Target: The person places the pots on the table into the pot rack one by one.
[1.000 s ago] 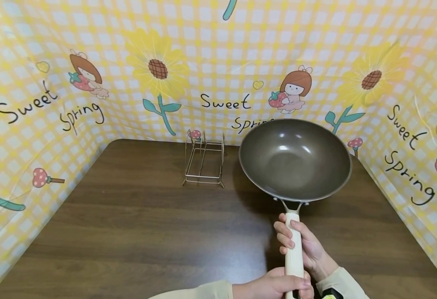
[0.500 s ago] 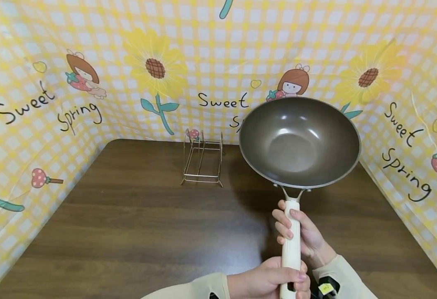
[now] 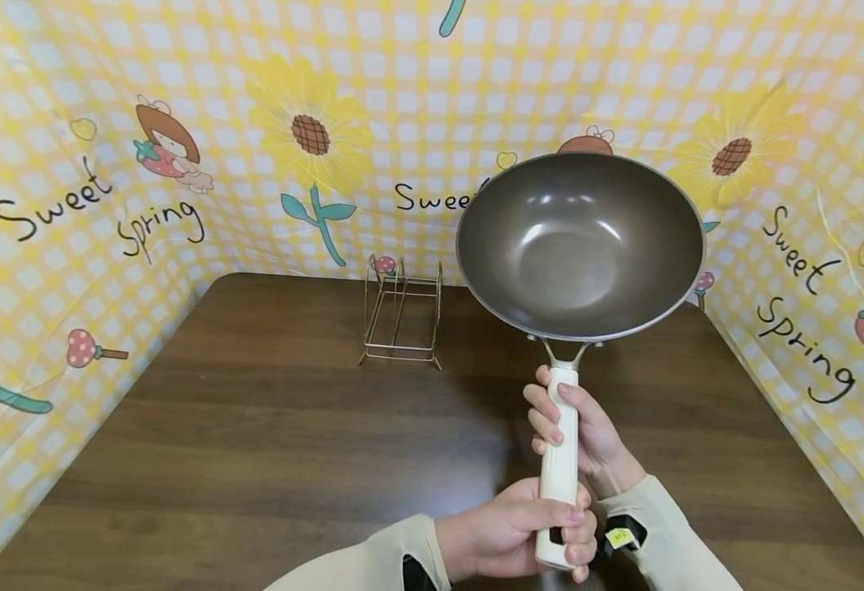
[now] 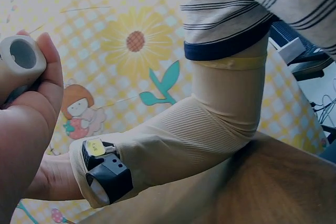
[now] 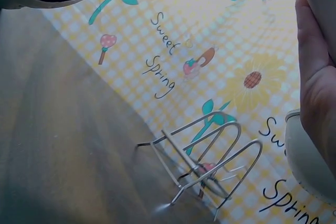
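Both hands hold a deep wok [image 3: 579, 263] by its long cream handle [image 3: 560, 468]. Its brown inside faces the head camera, and the pan is raised above the right half of the table. My left hand [image 3: 520, 525] grips the lower end of the handle, thumb across it. Higher up, just below the metal fork of the handle, my right hand [image 3: 597, 439] wraps its fingers round it. The left wrist view shows the rounded handle end [image 4: 8, 72] inside the left hand. At the right edge of the right wrist view, part of the wok's pale outside [image 5: 310, 166] shows.
A wire rack [image 3: 402, 353] with upright loops stands at the back of the brown wooden table [image 3: 291, 443], left of the wok. Yellow checked cloth [image 3: 432, 98] surrounds the back and both sides. Each wrist wears a strapped black device [image 3: 624, 533].
The wok has risen and now covers more of the back cloth, its inside tipped further toward the head camera. Both hands have moved up and slightly left with the handle. The rack has stayed put.
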`<move>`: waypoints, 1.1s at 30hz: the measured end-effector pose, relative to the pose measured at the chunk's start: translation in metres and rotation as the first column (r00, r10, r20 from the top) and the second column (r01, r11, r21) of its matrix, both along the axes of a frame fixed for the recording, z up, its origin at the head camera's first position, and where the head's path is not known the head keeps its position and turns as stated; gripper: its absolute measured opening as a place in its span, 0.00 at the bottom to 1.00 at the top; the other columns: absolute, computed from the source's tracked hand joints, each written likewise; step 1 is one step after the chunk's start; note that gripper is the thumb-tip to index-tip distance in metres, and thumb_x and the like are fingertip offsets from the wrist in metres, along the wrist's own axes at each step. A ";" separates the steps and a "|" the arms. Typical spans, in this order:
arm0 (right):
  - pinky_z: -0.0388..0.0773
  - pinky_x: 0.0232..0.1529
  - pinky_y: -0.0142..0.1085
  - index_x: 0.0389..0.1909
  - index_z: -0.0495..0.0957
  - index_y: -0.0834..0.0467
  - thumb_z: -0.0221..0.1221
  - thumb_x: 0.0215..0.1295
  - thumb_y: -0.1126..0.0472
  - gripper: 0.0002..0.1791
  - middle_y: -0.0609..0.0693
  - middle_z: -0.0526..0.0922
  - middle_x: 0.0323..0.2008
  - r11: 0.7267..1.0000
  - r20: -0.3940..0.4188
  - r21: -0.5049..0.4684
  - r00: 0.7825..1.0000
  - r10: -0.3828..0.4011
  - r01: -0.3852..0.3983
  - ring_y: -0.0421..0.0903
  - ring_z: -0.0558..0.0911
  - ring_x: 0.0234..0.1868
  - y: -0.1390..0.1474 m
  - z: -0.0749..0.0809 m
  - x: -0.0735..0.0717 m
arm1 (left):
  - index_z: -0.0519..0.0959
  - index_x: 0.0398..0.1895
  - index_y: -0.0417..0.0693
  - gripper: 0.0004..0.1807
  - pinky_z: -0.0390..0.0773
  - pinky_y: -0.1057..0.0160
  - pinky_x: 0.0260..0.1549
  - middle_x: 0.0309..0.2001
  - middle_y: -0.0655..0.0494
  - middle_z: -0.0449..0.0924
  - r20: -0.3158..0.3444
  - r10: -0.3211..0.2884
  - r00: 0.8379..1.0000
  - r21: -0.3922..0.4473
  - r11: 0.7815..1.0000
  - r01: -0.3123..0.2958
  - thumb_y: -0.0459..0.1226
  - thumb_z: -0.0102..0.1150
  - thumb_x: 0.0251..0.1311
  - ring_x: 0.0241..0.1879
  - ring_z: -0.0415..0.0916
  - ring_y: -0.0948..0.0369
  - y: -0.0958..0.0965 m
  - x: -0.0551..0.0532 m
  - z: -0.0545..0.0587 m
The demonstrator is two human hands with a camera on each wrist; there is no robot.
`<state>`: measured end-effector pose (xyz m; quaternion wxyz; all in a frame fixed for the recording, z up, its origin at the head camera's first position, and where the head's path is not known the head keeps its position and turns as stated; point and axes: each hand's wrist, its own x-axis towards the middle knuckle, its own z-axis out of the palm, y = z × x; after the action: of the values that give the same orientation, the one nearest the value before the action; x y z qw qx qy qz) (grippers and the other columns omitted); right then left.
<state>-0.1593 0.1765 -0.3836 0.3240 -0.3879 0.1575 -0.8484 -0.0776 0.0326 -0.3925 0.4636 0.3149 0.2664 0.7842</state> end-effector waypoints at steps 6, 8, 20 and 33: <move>0.83 0.43 0.37 0.53 0.63 0.60 0.37 0.81 0.62 0.10 0.52 0.61 0.30 0.999 -0.031 0.023 0.999 -0.032 0.032 0.44 0.70 0.28 -0.006 0.008 -0.006 | 0.67 0.35 0.61 0.17 0.70 0.67 0.38 0.26 0.66 0.63 -0.032 -0.014 0.999 0.046 0.999 0.016 0.28 0.31 0.70 0.29 0.63 0.67 -0.005 -0.007 0.003; 0.83 0.43 0.38 0.53 0.64 0.60 0.37 0.81 0.62 0.10 0.52 0.63 0.31 0.998 -0.051 0.037 0.997 -0.050 0.052 0.44 0.74 0.29 -0.008 0.010 -0.008 | 0.67 0.36 0.62 0.12 0.69 0.68 0.37 0.26 0.66 0.62 -0.045 -0.025 0.999 0.069 0.997 0.028 0.33 0.38 0.74 0.28 0.62 0.67 -0.007 -0.009 0.004; 0.84 0.37 0.37 0.53 0.63 0.59 0.37 0.82 0.56 0.12 0.52 0.72 0.32 0.980 -0.189 0.093 0.970 -0.155 0.174 0.44 0.83 0.32 -0.025 0.026 -0.014 | 0.64 0.36 0.65 0.12 0.69 0.70 0.35 0.23 0.68 0.59 -0.153 -0.096 0.984 0.173 0.977 0.123 0.49 0.59 0.68 0.26 0.61 0.70 -0.015 -0.017 0.017; 0.84 0.40 0.41 0.55 0.65 0.60 0.41 0.79 0.59 0.12 0.56 0.76 0.34 0.989 -0.180 -0.078 0.974 -0.134 0.122 0.50 0.86 0.35 -0.050 0.033 -0.022 | 0.63 0.34 0.60 0.16 0.62 0.74 0.24 0.17 0.64 0.52 -0.106 -0.287 0.952 0.325 0.895 0.306 0.48 0.64 0.65 0.17 0.57 0.70 -0.031 -0.023 0.037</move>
<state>-0.1811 0.1263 -0.3501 0.2395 -0.4645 0.1833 -0.8326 -0.1008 0.0015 -0.3556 0.5091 0.4483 0.0898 0.7292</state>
